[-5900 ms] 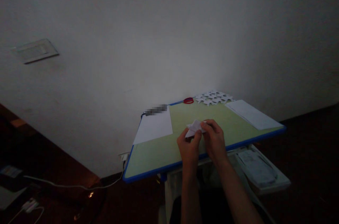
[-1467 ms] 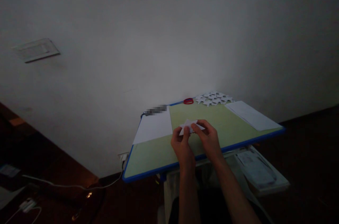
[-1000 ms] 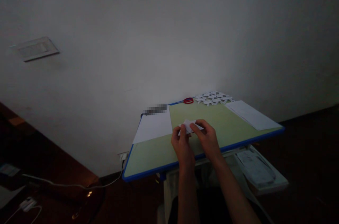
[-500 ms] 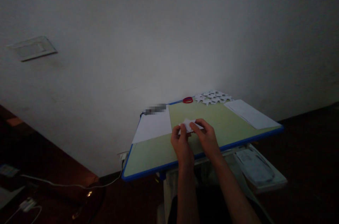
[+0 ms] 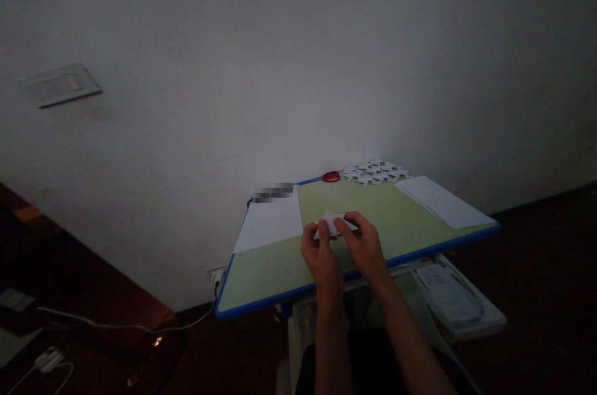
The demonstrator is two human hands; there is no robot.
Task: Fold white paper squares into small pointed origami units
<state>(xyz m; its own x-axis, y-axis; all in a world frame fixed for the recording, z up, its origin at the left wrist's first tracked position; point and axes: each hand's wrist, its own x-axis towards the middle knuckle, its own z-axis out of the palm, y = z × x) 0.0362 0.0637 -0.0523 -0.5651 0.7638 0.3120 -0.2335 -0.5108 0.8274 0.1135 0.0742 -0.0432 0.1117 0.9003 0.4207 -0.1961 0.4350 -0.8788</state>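
Note:
A small white piece of folded paper [image 5: 331, 220] is held up between my two hands, over the near part of the pale green tabletop [image 5: 265, 277]. My left hand [image 5: 321, 254] pinches its left side, thumb on top. On the right side my right hand [image 5: 366, 244] grips it, with the thumb pressed near the middle and the index finger curled behind. My fingers cover the paper's edges and underside, so its full shape is hidden.
Several folded white paper pieces [image 5: 377, 172] lie at the back beside red-handled scissors [image 5: 331, 176]. White sheets lie on the right [image 5: 443, 202] and a white sheet [image 5: 268, 221] on the left. Below the table's blue edge, a box-like tray [image 5: 459, 302] sticks out. A cable [image 5: 116, 326] runs at lower left.
Both hands stay on the folded paper in nearly the same spot. My left thumb has shifted slightly to the right, and my left forearm has moved slightly rightward.

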